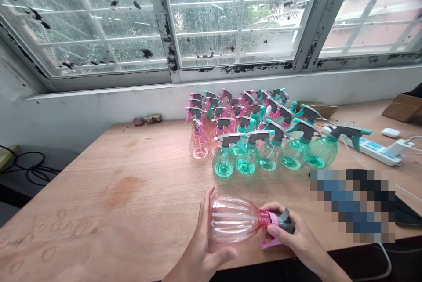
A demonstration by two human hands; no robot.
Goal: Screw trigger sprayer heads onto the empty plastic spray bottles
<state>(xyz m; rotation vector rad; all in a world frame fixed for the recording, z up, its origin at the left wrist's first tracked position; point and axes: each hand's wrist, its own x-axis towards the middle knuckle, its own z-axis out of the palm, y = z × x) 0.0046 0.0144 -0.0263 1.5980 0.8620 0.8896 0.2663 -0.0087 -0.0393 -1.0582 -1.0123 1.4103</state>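
A clear pink spray bottle (234, 219) lies sideways between my hands, just above the table's front edge. My left hand (205, 242) cups its base, the fingers straight along the bottom end and the thumb held apart below. On the right, my right hand (293, 233) is closed round the pink collar (272, 219) and the grey spray head (286, 222), thumb and fingers pinching at the neck. The pink trigger (272, 243) points down beneath that hand. A thin tube runs inside the bottle, which shows no liquid.
Behind my hands stand several upright green spray bottles (224, 163) and pink spray bottles (199, 143) in close rows. A white power strip (376, 150), cables and a white case (391, 132) lie at right. A cardboard box (400, 107) sits by the window wall; small blocks (153, 118) lie back left.
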